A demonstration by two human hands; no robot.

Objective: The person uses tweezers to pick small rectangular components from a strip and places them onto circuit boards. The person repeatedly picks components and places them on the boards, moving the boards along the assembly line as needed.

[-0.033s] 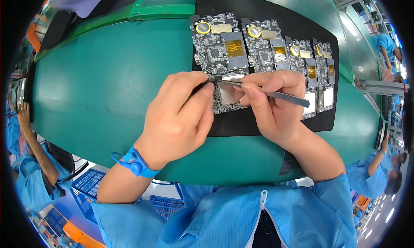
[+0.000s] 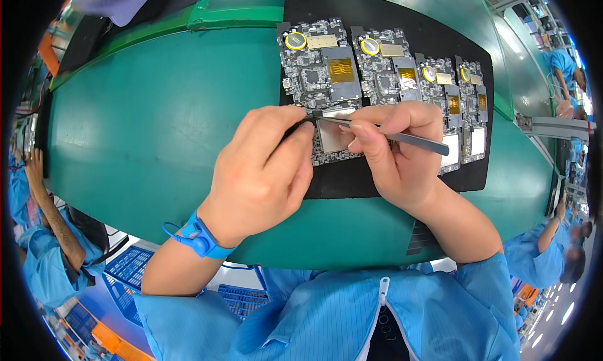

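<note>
Pinching thin grey metal tweezers point(image 2: 422, 142) in right hand point(image 2: 405, 167), over flat black-and-silver circuit board point(image 2: 319, 84) at left edge of wide black mat point(image 2: 345, 186). Can't tell left hand's point(image 2: 257, 166) grip. Might slip and scratch it, pushing too hard.

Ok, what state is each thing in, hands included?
Boards: four, lying side by side.
Coin cells: mounted, one per board.
Tweezers: held, tips at the leftmost board; open or shut unclear.
Right hand: closed on tweezers.
Left hand: bent at the leftmost board; hold unclear.
Mat: under boards.
Wrist strap: fastened.
Zip: partly open.
</note>
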